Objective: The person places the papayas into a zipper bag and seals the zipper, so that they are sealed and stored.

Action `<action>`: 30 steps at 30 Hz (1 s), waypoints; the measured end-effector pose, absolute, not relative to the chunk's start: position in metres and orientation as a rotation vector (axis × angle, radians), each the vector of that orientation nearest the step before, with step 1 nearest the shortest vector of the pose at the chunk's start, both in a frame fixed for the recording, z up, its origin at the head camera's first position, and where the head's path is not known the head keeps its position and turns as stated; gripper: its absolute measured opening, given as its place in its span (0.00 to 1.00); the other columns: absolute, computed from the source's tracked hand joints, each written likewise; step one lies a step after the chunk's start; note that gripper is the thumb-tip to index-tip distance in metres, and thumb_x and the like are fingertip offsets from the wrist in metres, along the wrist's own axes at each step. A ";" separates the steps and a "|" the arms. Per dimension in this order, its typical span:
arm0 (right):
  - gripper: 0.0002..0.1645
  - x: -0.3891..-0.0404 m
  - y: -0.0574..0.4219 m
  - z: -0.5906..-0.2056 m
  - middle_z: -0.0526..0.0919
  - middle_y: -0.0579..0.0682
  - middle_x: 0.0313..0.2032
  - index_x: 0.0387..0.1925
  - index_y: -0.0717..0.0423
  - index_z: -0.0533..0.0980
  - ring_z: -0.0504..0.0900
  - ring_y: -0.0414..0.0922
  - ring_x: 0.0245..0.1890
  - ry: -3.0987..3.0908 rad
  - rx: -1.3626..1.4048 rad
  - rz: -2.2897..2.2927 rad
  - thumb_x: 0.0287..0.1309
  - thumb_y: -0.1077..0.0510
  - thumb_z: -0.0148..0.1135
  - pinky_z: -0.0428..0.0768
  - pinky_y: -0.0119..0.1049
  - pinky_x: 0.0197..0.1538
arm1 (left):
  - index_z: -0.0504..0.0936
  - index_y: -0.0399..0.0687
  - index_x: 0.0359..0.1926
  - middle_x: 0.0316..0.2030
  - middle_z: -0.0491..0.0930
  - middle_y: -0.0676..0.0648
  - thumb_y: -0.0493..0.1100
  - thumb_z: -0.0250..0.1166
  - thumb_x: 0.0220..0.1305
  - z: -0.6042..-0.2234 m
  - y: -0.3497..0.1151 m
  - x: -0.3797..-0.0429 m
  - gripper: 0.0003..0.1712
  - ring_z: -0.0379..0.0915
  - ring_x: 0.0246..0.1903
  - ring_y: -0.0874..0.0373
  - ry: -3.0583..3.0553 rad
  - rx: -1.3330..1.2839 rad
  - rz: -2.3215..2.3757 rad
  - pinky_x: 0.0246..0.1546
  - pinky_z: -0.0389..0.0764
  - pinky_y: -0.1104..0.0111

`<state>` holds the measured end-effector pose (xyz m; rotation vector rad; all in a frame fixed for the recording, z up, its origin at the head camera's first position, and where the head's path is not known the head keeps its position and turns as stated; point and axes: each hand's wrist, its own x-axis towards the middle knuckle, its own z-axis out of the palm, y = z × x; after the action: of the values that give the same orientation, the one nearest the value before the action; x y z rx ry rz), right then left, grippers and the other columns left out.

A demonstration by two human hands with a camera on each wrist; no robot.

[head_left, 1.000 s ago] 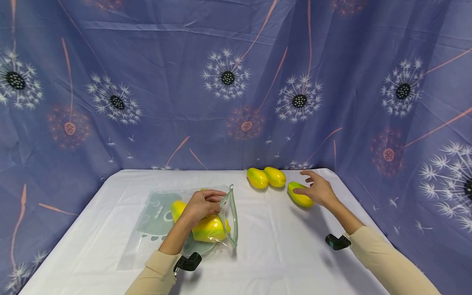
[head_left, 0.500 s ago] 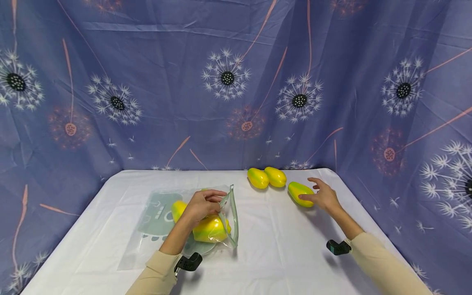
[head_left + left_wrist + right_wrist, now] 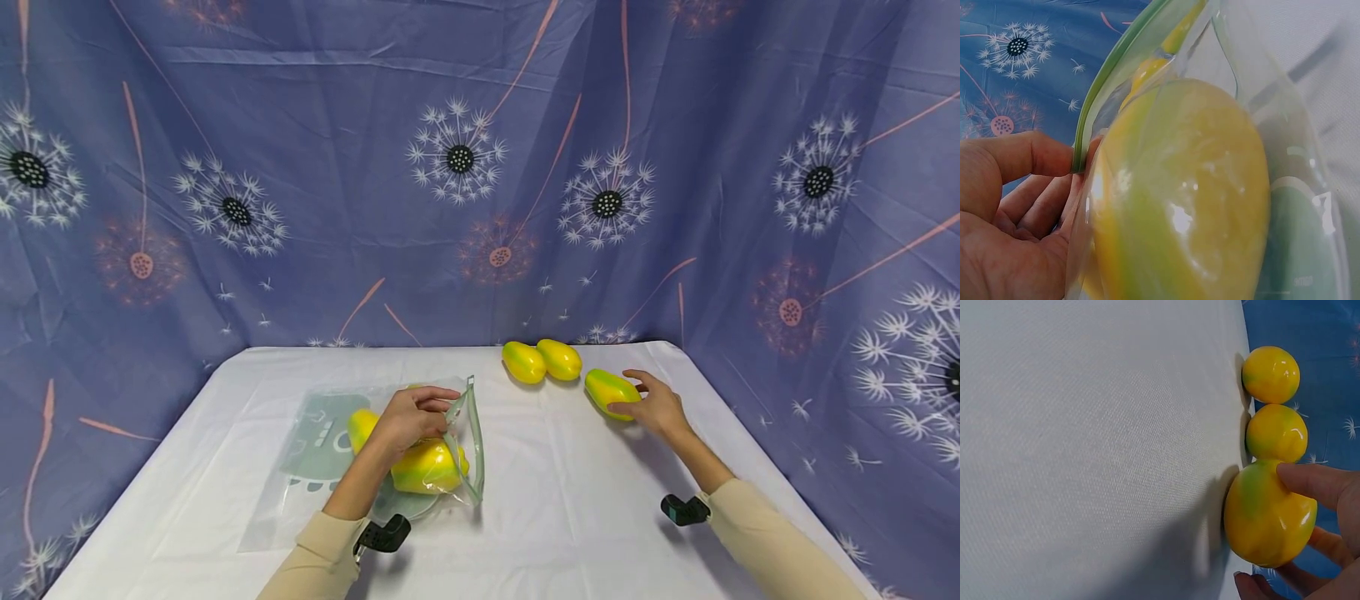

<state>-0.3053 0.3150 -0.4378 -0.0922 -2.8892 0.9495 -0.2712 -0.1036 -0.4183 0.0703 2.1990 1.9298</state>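
Observation:
My left hand pinches the green zip edge of a clear zip bag between thumb and fingers, and the bag's mouth gapes to the right. Inside the bag are yellow-green papayas; the nearest papaya fills much of the left wrist view. Over on the right, my right hand grips another papaya at its right end, thumb on the near side and fingers curled round the far side. This papaya rests on the white table.
Two more papayas, a left one and a right one, lie side by side near the table's back edge. The white-covered table meets a blue dandelion-print curtain behind. Green cartoon printing shows on the flat part of the bag.
My right hand has come down from above the right papaya to its right end, and its fingers have closed round it. The left hand and bag stay in place.

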 end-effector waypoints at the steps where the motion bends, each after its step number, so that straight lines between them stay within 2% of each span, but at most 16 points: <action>1: 0.47 -0.305 0.315 -0.438 0.75 0.73 0.61 0.71 0.59 0.68 0.72 0.69 0.60 -2.885 -0.098 0.955 0.53 0.45 0.74 0.69 0.64 0.59 | 0.86 0.42 0.56 0.48 0.81 0.40 0.26 0.65 0.53 -0.418 -0.104 -0.271 0.27 0.79 0.38 0.53 2.202 0.073 1.929 0.34 0.85 0.66; 9: 0.43 -0.305 0.317 -0.441 0.76 0.72 0.61 0.68 0.58 0.70 0.70 0.70 0.61 -2.874 -0.115 0.979 0.54 0.47 0.73 0.67 0.65 0.60 | 0.86 0.42 0.55 0.46 0.82 0.41 0.25 0.65 0.53 -0.420 -0.103 -0.271 0.27 0.78 0.36 0.53 2.203 0.065 1.931 0.32 0.84 0.67; 18: 0.41 -0.303 0.311 -0.437 0.76 0.71 0.61 0.67 0.58 0.72 0.71 0.69 0.60 -2.874 -0.126 0.999 0.55 0.49 0.73 0.70 0.65 0.60 | 0.86 0.42 0.55 0.46 0.83 0.42 0.24 0.65 0.53 -0.419 -0.103 -0.270 0.27 0.79 0.36 0.53 2.179 0.046 1.949 0.33 0.84 0.66; 30: 0.39 -0.291 0.287 -0.423 0.80 0.70 0.58 0.64 0.60 0.75 0.77 0.67 0.58 -2.857 0.071 1.004 0.52 0.51 0.76 0.79 0.60 0.56 | 0.86 0.43 0.55 0.45 0.83 0.42 0.24 0.66 0.52 -0.419 -0.104 -0.272 0.27 0.80 0.35 0.53 2.181 0.053 1.952 0.34 0.86 0.64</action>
<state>-0.2912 0.2872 -0.4234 0.0709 -2.8567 1.0036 -0.2721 -0.1035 -0.4189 0.0527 2.1807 1.9520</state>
